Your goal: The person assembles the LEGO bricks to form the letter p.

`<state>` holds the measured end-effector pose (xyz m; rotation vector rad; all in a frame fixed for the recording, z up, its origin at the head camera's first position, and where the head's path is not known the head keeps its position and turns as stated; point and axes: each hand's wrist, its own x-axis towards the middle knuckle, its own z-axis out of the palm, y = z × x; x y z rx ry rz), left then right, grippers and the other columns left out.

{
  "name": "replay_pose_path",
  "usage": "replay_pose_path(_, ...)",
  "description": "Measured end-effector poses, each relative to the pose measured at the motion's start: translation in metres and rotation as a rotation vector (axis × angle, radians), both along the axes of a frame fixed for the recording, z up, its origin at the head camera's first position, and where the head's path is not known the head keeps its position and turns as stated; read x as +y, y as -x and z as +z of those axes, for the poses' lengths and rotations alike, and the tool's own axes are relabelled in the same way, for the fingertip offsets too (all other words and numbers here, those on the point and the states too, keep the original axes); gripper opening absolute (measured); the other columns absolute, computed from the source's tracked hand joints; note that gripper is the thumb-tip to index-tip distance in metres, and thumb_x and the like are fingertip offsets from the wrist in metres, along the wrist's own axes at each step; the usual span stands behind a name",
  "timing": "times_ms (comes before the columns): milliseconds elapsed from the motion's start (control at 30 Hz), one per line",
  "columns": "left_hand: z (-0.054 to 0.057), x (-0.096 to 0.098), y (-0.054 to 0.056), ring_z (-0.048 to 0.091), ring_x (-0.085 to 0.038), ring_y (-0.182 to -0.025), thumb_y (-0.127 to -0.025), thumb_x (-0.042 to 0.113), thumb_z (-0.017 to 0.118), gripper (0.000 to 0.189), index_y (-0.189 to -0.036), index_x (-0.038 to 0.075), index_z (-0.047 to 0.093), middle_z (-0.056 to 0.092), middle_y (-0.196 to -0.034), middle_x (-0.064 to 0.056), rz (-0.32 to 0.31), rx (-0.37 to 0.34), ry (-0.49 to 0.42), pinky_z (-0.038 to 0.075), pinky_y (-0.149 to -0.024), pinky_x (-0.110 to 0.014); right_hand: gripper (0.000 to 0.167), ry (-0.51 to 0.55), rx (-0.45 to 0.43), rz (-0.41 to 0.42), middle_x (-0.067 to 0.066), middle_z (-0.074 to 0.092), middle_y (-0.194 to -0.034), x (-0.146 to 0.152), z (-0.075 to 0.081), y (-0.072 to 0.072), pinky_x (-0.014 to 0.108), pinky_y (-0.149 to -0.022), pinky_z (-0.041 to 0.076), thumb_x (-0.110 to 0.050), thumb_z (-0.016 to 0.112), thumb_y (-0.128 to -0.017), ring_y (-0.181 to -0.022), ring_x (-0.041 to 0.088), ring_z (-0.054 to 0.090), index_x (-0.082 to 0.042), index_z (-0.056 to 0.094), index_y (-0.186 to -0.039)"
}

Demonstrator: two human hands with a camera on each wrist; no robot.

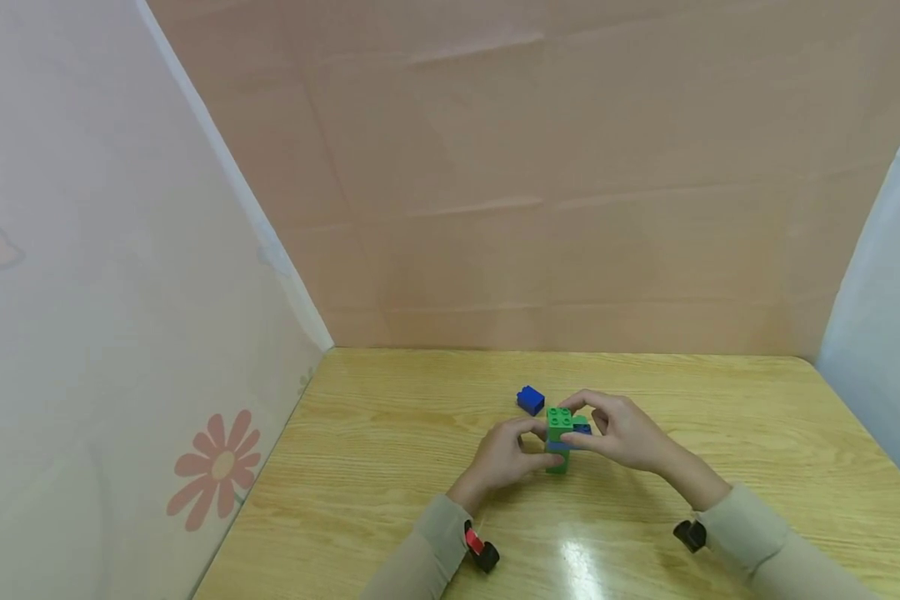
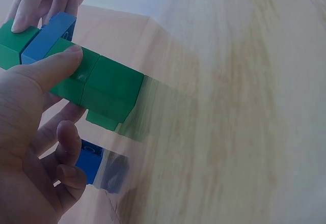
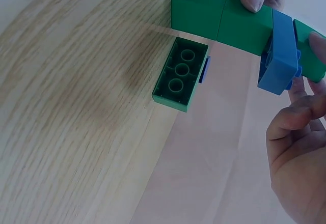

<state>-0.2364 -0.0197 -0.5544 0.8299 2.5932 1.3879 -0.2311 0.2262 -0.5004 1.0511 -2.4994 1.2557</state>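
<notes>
A toy-brick tower stands on the table, with two green bricks (image 3: 198,12) at its base and a blue brick (image 3: 281,63) above that juts out sideways. My left hand (image 1: 498,457) grips the tower with thumb and fingers on the green brick just under the blue one. At the top, my right hand (image 1: 630,433) pinches another green brick (image 1: 559,425), which sits right at the studs of the blue brick. Behind the tower a loose green brick (image 3: 181,76) lies on its side, its hollow underside showing in the right wrist view.
A loose blue brick (image 1: 531,401) lies on the wooden table (image 1: 390,433) beyond my left hand. A brown cloth wall (image 1: 555,250) closes off the back, and pale printed panels (image 1: 120,333) stand at both sides.
</notes>
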Motion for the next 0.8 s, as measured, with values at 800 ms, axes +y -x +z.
replay_pose_path(800, 0.0001, 0.0017, 0.0011, 0.052, -0.002, -0.059, -0.089, 0.039, 0.084, 0.026, -0.111, 0.030, 0.074, 0.064, -0.103, 0.020, -0.018, -0.006, -0.007, 0.046, -0.051, -0.022, 0.038, 0.046, -0.115, 0.008, -0.009, 0.040, -0.053, 0.0026, -0.0039, -0.0001, 0.023, -0.042, 0.034, -0.017, 0.084, -0.090, -0.044, -0.002, 0.031, -0.022, 0.067, -0.123)
